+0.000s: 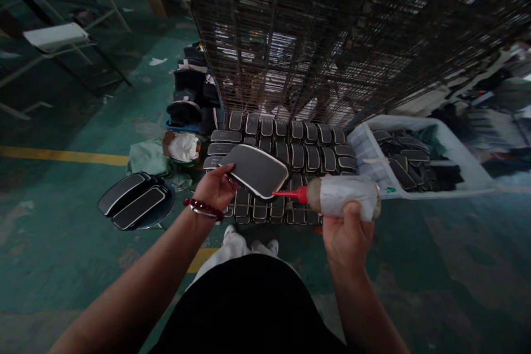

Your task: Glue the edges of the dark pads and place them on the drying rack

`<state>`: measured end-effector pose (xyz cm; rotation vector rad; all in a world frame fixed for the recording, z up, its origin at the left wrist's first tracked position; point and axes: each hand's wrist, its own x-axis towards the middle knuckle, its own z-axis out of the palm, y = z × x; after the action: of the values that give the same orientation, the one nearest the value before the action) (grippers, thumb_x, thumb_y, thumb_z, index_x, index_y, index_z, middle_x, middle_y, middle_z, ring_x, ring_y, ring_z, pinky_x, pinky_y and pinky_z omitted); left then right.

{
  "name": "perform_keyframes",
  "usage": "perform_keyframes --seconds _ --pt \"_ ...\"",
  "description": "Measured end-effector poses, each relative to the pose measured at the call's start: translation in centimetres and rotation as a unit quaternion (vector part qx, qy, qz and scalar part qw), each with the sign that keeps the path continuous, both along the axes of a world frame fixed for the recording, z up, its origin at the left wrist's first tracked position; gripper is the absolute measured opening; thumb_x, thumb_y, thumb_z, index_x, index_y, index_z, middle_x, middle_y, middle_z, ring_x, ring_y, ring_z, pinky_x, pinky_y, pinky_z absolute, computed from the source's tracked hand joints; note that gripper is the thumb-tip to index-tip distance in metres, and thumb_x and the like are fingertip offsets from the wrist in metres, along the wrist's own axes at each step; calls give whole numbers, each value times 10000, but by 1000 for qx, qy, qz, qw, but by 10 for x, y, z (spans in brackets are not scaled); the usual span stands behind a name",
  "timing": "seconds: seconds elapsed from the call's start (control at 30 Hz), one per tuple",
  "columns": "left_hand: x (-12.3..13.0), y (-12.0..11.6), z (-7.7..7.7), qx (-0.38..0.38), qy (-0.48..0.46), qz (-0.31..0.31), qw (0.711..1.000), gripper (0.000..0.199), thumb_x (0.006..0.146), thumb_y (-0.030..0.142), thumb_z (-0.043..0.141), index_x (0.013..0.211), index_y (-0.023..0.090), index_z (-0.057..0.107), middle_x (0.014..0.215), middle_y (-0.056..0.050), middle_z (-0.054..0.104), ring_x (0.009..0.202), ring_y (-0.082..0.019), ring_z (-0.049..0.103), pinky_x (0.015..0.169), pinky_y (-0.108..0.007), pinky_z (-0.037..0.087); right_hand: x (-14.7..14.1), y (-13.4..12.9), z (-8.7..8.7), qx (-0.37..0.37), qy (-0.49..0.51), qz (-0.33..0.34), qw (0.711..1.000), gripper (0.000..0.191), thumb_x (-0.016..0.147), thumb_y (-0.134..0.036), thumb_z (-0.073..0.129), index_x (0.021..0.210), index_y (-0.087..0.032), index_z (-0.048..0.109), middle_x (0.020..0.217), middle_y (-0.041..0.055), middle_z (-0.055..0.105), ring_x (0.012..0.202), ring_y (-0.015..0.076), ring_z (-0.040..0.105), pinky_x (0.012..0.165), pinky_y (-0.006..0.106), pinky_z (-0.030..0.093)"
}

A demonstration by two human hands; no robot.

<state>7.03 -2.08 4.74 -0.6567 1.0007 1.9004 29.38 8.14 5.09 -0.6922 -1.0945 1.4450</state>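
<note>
My left hand (215, 187) holds a flat black pad with a pale rim (255, 170) by its left end, tilted above a tray of similar pads. My right hand (347, 232) grips a squeeze bottle (344, 196) lying sideways, wrapped in white. Its red nozzle (290, 194) touches the pad's lower right edge. A red bead bracelet sits on my left wrist.
Several black pads lie in rows on a rack (290, 149) below the hands. A white bin (418, 163) with more pads stands at right. Two larger pads rest on a round stool (136, 202) at left. A tall wire rack (332, 38) rises behind. Green floor all around.
</note>
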Motion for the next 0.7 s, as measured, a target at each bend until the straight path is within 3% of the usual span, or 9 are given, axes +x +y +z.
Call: perform_keyframes --seconds 0.13,0.3,0.47,0.57,0.7 --pt "0 -1 1 0 0 6 1000 218 910 -49 481 924 110 630 682 -55 710 511 -145 696 474 -187 601 2 -2 -1 -14 2 13 1000 449 846 -384 753 1267 -254 669 1161 87 750 1135 264 711 940 460 615" --pt "5 -5 5 4 -6 6 1000 246 884 -57 497 980 112 648 683 -52 718 497 -147 693 451 -187 593 0 14 10 34 8 -23 999 362 844 -376 759 1181 -252 714 1234 80 726 1202 259 683 988 454 596" --pt "10 -9 5 8 3 1 1000 240 880 -59 499 959 109 650 686 -50 726 520 -156 711 492 -204 610 1 16 14 55 30 -29 998 447 829 -368 795 1248 -258 685 1207 62 738 1172 239 696 1012 438 578" --pt "8 -11 -1 6 5 4 1000 224 870 -64 502 908 115 633 673 -44 720 512 -145 702 493 -197 603 2 2 2 4 10 24 1000 433 844 -366 784 1247 -254 673 1123 61 766 1078 225 728 939 418 614" --pt "2 -12 -15 0 3 29 1000 238 829 -61 519 893 141 627 670 -29 705 535 -157 704 471 -208 586 3 0 -5 -179 44 131 974 309 885 -462 749 1118 -264 704 1045 34 780 940 195 748 713 326 651"
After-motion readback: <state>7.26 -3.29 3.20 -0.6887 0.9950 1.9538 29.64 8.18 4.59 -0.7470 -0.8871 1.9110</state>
